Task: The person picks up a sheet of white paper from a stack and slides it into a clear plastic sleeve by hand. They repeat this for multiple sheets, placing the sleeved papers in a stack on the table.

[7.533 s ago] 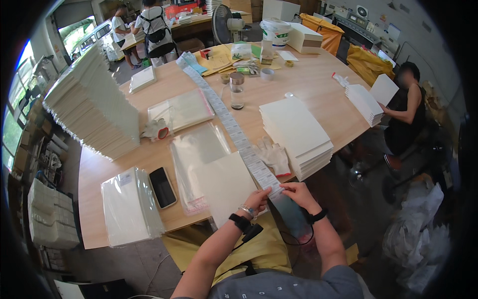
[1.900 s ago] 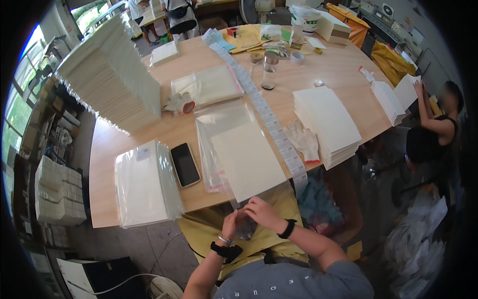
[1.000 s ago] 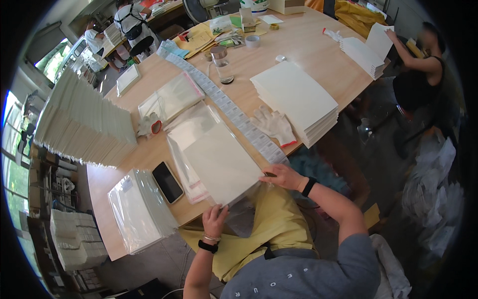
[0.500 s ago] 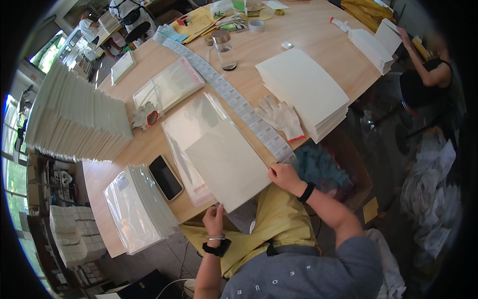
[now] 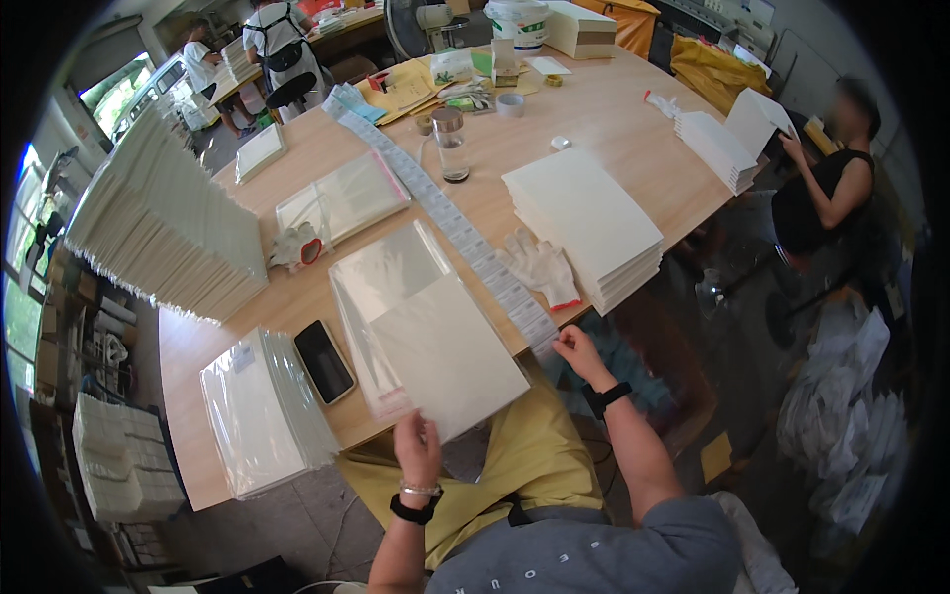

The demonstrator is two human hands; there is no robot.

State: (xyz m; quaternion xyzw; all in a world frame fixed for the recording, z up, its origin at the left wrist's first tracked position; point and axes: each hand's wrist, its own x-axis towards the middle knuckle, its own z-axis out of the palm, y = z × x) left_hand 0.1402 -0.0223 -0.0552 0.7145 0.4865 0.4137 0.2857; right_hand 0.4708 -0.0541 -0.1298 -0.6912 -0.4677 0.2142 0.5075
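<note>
Right fingers [image 5: 568, 342] have reached the label strip [image 5: 476, 246] beside a glove [image 5: 540, 267].

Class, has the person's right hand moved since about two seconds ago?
Yes: the right hand has moved rightward, away from the stationary phone, to the near end of the label strip.

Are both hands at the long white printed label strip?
No, only the right hand is at the label strip; the left hand is beside the flat white rectangular board.
</note>
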